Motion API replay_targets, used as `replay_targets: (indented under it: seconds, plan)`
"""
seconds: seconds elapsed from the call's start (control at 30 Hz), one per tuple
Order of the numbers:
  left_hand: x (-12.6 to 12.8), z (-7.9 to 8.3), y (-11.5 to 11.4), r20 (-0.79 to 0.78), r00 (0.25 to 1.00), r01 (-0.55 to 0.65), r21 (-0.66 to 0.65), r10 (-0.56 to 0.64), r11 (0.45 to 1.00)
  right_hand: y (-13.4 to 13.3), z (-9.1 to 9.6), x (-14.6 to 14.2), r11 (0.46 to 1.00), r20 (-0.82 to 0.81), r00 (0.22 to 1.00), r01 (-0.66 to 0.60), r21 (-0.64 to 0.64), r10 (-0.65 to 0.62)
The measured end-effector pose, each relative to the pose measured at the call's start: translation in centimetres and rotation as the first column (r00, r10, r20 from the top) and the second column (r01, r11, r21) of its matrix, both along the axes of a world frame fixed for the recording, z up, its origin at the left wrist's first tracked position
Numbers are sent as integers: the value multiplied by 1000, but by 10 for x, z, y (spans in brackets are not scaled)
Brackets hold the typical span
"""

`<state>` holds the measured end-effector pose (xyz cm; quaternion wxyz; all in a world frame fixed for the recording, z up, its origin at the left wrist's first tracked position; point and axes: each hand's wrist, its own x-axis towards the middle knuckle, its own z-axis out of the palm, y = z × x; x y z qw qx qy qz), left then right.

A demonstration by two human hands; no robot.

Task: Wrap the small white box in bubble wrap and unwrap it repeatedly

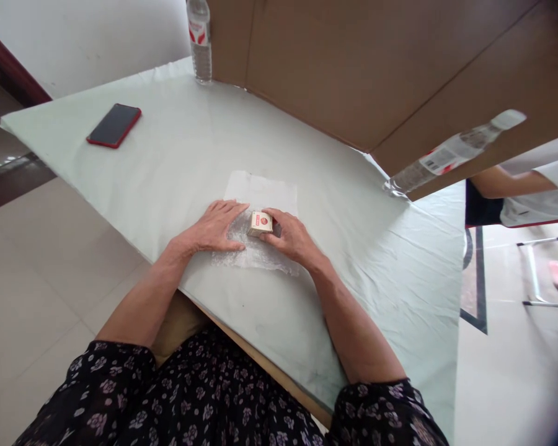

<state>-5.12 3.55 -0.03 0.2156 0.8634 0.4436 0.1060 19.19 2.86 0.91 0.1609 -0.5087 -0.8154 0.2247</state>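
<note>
A small cream box (261, 223) with red print stands near the middle of a sheet of bubble wrap (265, 256). My right hand (293, 238) grips the box from its right side, thumb in front and fingers behind. To the left, my left hand (214, 229) rests on the wrap with thumb and fingers spread apart, close to the box but not around it. A smoother white sheet (265, 188) shows beyond the box; I cannot tell whether it is part of the same wrap.
A phone (115, 125) in a red case lies at the left of the cloth-covered table (167, 142). One water bottle (199, 43) stands at the back; another bottle (446, 158) is at the right, by a tall brown cardboard panel (335, 68). Another person's arm (511, 183) shows far right.
</note>
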Motion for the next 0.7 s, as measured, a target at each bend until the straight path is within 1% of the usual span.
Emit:
replay_targets:
  seconds: [0.17, 0.43, 0.6, 0.7]
  plan:
    - [-1, -2, 0, 12, 1000, 10, 7, -10, 1000, -4, -3, -2, 999, 23, 999, 30, 19, -30]
    - [-2, -3, 1, 33, 999, 21, 6, -22, 1000, 0, -2, 0, 999, 14, 1000, -16, 37, 16]
    - [-1, -2, 1, 39, 999, 17, 7, -18, 1000, 1, -9, 0, 997, 8, 1000, 3, 81, -4]
    - [-1, -3, 1, 38, 999, 16, 11, -17, 1000, 0, -12, 0, 997, 11, 1000, 9, 80, -10]
